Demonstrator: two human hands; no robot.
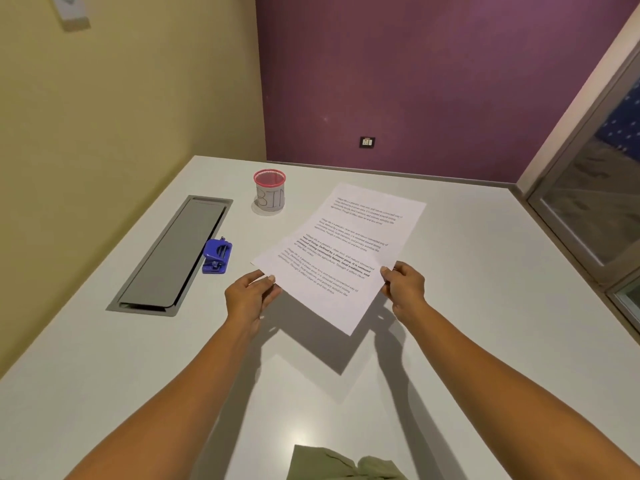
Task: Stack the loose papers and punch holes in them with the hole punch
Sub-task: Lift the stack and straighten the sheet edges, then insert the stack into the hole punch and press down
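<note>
Green cloth nearest; beyond it I see left hand and right hand pinching papers by the side edges, lifted over surface; hole punch sits left of left hand.

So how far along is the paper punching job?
Done: the papers look gathered into one stack. In hand: the left hand and right hand pinch its side edges, near end raised above the table. Still to do: the blue hole punch sits apart at the left, untouched, so punching remains.
</note>
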